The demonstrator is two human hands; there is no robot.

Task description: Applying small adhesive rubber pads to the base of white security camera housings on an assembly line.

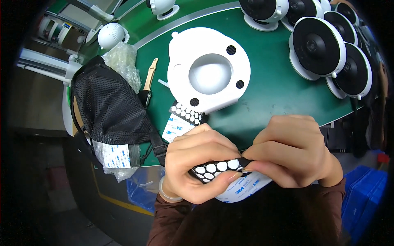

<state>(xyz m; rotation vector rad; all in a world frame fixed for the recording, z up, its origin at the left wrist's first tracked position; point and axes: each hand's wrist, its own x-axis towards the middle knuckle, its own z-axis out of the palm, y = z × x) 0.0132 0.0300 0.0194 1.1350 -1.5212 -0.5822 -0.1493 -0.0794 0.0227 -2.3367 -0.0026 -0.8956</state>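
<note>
My left hand [205, 164] is closed around a curled sheet of black adhesive pads [221, 166] with rows of white round spots and a white, blue-printed backing. At the same sheet's edge, my right hand [289, 151] is pinched; any small pad between its fingertips cannot be made out. Beyond the hands lies a white rounded housing [188, 45] with a round hollow and three black round pads [231, 50] on its face. A second pad sheet [175, 128] rests partly under the housing's near edge.
Black mesh bag [108, 102] and bubble wrap [125, 61] sit at the left, beside a wooden-handled brush [151, 76]. Several white devices with black round fronts [316, 47] crowd the right of the green table [266, 86]. A blue crate [363, 201] stands below right.
</note>
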